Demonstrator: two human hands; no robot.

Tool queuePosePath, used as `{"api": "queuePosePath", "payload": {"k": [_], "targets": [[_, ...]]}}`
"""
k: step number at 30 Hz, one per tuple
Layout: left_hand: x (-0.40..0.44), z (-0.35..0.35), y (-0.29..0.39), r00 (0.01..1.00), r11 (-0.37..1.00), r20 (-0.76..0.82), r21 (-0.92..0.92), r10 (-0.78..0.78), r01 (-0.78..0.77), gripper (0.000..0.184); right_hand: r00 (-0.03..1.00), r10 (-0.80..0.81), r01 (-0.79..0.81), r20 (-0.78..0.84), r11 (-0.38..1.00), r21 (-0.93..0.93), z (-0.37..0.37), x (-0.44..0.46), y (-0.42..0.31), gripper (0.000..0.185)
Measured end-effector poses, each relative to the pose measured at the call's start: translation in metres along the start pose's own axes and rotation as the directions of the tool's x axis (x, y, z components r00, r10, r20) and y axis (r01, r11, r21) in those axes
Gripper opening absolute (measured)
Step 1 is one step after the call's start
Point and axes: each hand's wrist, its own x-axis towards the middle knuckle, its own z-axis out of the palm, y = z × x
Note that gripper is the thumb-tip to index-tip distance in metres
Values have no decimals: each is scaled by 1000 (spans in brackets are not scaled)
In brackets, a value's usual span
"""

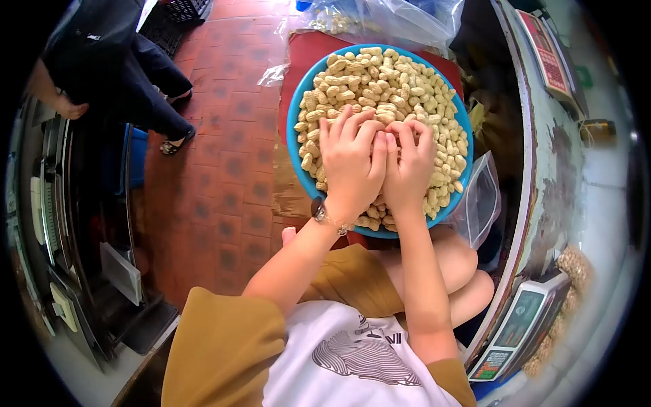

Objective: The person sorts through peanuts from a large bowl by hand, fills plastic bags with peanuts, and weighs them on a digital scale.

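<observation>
A round blue basin (293,129) is heaped with unshelled peanuts (369,78). Over the middle of the heap, my left hand (351,154) and my right hand (409,163) meet, thumbs side by side and touching. The left fingers are bent and slightly apart above the peanuts, its index tip drawn in toward the thumb. My right fingers curl inward to the same spot. Whatever is pinched between the fingertips is hidden from view. A dark watch (318,209) and a bracelet are on my left wrist.
The basin rests on a red surface (298,57). Clear plastic bags (407,20) lie behind it, another (480,197) at its right. Two scales, one near (519,325) and one far (546,57), sit on the right-hand counter (556,203). At the left, a person (129,74) stands on the tiled floor (224,156).
</observation>
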Motion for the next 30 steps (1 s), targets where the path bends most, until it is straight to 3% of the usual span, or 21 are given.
{"api": "queuePosePath", "payload": {"k": [2, 6, 9, 14, 17, 21, 25, 26, 30], "targets": [[-2, -2, 4, 1000, 1000, 12, -4, -23, 23, 25, 1000, 7, -7, -2, 1000, 12, -1, -4, 0, 25], [-5, 1, -3, 997, 981, 9, -180, -76, 77, 25, 1000, 11, -12, -15, 998, -63, 7, -4, -8, 29], [-4, 2, -4, 997, 975, 5, -206, -83, 82, 25, 998, 53, -52, 23, 999, -10, 4, -1, -11, 27], [-2, 1, -3, 975, 894, -50, -411, -215, 176, 23, 991, 132, -134, 34, 915, 380, 12, 7, -23, 15], [0, 4, -5, 949, 805, -20, -536, -314, 255, 21, 984, 178, -169, 24, 873, 457, 16, 9, -27, 15], [4, 3, -1, 954, 798, -17, -552, -300, 241, 20, 966, 254, -236, 52, 777, 584, 15, 9, -29, 13], [5, 4, 6, 945, 758, 20, -591, -326, 274, 24, 892, 405, -400, 199, 504, 765, 14, 12, -29, 19], [8, 3, 12, 954, 739, -11, -635, -301, 225, 22, 863, 415, -443, 288, 349, 826, 12, 14, -31, 22], [16, 9, 20, 902, 513, 74, -801, -425, 308, 14, 792, 465, -446, 396, -4, 895, 6, 16, -38, 24]]}}
